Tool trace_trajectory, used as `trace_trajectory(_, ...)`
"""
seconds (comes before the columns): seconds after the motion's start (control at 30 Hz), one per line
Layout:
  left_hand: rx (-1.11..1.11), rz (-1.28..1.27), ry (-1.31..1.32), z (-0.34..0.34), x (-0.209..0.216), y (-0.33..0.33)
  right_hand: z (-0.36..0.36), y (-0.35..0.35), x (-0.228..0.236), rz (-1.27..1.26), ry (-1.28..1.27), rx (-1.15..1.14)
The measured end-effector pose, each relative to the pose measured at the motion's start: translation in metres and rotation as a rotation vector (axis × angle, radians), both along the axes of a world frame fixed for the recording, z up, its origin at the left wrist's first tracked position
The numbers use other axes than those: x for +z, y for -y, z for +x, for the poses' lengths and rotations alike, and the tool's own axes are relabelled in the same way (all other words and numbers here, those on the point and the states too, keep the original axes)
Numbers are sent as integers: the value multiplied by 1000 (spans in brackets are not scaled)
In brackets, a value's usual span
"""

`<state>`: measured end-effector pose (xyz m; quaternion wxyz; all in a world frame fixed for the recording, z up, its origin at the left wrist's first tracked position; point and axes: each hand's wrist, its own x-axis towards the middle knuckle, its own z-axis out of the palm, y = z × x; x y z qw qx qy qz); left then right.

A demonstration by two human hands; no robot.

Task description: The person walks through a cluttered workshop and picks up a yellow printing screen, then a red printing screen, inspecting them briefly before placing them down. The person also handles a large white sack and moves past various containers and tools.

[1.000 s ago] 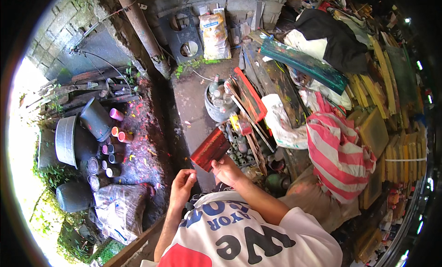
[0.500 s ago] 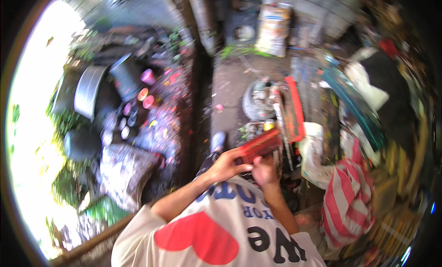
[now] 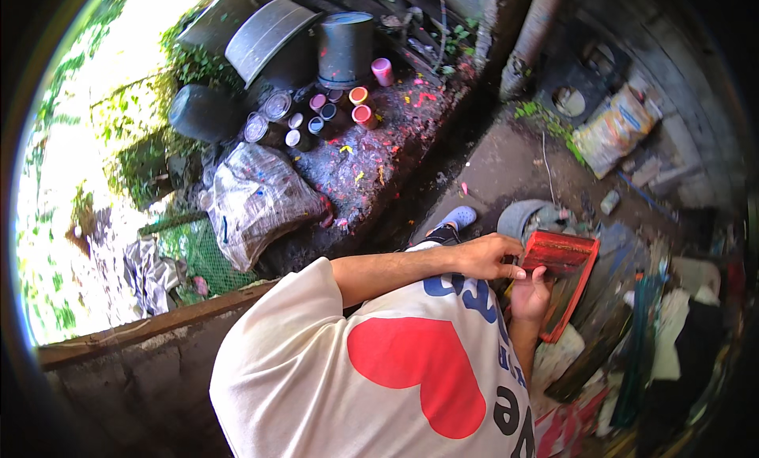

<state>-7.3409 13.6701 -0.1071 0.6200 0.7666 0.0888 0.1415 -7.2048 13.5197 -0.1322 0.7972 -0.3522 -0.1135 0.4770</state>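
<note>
A flat rectangular piece stained with red and dark paint (image 3: 558, 251) is held in front of my body. My left hand (image 3: 489, 257) is closed on its left edge, thumb and fingers bent. My right hand (image 3: 530, 297) is at its near edge, thumb raised against it; its other fingers are partly hidden, and it looks closed on the piece. Just beyond and below lies a long red-edged frame (image 3: 571, 320), partly covered by the piece. A round grey tub (image 3: 518, 217) with clutter in it sits behind the piece.
To the left, several paint cans (image 3: 362, 116) stand on paint-spattered ground near a dark bucket (image 3: 345, 51) and a large grey basin (image 3: 269, 37). A stuffed plastic sack (image 3: 261, 197) lies nearer. A low wall (image 3: 158, 331) runs along my left; a filled sack (image 3: 617, 130) lies far right.
My view has turned left, so the scene has swung to the right. Both hands still have the red piece, now tilted so its broad face shows.
</note>
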Motion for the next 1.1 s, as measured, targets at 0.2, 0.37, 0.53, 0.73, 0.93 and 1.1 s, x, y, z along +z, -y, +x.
trace_trajectory(0.2, 203, -40, -90, 0, 33, -86, 33, -117, 8, -11, -17, 203)
trace_trajectory(0.37, 380, -290, -119, 6, 28, -133, 33, -201, 26, 13, -132, 290)
trace_trajectory(0.53, 333, -761, 84, 24, 18, -169, 42, -233, 35, -12, -71, 238)
trace_trajectory(0.73, 217, -693, -88, 60, 21, -196, 82, -197, 3, 57, -61, 132)
trace_trajectory(0.93, 10, -613, -234, 112, 17, -204, 106, -137, -6, 53, -249, -157)
trace_trajectory(1.1, -180, -484, -280, 154, -10, -186, 100, -116, 10, -53, -229, -386)
